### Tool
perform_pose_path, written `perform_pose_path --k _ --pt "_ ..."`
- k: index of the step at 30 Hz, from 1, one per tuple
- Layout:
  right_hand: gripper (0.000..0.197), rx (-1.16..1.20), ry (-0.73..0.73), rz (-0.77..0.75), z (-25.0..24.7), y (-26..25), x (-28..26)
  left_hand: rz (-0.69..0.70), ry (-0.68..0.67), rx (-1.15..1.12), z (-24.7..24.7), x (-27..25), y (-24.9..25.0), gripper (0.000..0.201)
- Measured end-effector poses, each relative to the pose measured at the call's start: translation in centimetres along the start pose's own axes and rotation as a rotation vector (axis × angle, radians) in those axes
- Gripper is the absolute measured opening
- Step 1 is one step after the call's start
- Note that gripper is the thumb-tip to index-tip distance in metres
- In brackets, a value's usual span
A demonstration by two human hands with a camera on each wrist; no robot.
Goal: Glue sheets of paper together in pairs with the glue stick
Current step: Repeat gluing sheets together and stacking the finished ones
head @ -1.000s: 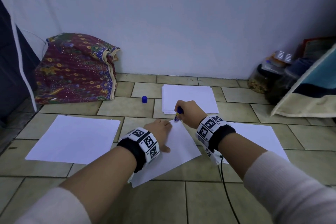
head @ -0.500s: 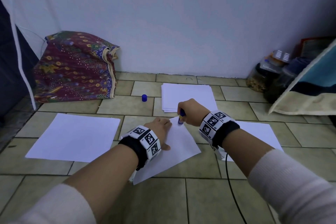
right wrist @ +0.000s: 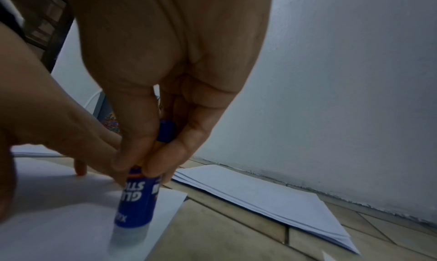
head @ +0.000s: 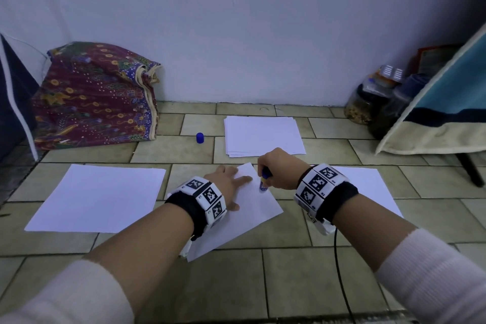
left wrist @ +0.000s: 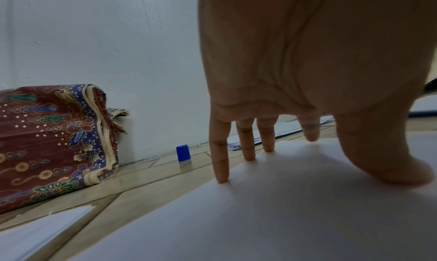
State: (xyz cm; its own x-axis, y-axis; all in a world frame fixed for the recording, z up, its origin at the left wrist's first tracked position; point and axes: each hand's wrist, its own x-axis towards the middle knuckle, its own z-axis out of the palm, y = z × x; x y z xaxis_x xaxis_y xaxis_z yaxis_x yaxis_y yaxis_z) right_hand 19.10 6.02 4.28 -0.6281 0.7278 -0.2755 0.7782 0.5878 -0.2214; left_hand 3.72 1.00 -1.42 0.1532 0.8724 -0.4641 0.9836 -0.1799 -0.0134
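Tiled floor (head: 168, 150); blue glue stick (right wrist: 137, 201) upright on white sheet (head: 252, 208)

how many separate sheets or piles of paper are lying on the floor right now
4: a sheet on the left, the sheet being glued at centre, one on the right partly hidden by the arm, and a stack near the wall.

Patterned maroon cloth bundle (head: 94, 95) against wall (head: 236, 21) at left. Jars (head: 368, 105) in right corner, beside blue-and-cream fabric (head: 447, 113). Black cable (head: 339, 271) crosses tiled floor (head: 171, 150).
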Motion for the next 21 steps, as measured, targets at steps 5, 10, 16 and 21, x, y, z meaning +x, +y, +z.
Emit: perform_pose_path --k 5,10,16,21 --pt "0.018 0.029 -0.015 -0.012 0.5 0.7 -1.8 0.0 -0.02 0.011 -0.2 0.2 -0.1 0.08" --pt "0.018 0.039 -0.043 -0.029 0.9 1.4 -3.6 0.005 -0.034 0.006 0.1 0.4 -0.3 0.081" --pt "0.021 -0.048 -0.119 -0.06 0.9 1.5 -4.6 -0.029 0.019 0.033 0.5 0.2 -0.3 0.082" --pt "0.021 0.128 0.075 0.0 0.2 2.9 -3.9 0.082 0.178 -0.031 0.5 -0.4 0.2 0.076"
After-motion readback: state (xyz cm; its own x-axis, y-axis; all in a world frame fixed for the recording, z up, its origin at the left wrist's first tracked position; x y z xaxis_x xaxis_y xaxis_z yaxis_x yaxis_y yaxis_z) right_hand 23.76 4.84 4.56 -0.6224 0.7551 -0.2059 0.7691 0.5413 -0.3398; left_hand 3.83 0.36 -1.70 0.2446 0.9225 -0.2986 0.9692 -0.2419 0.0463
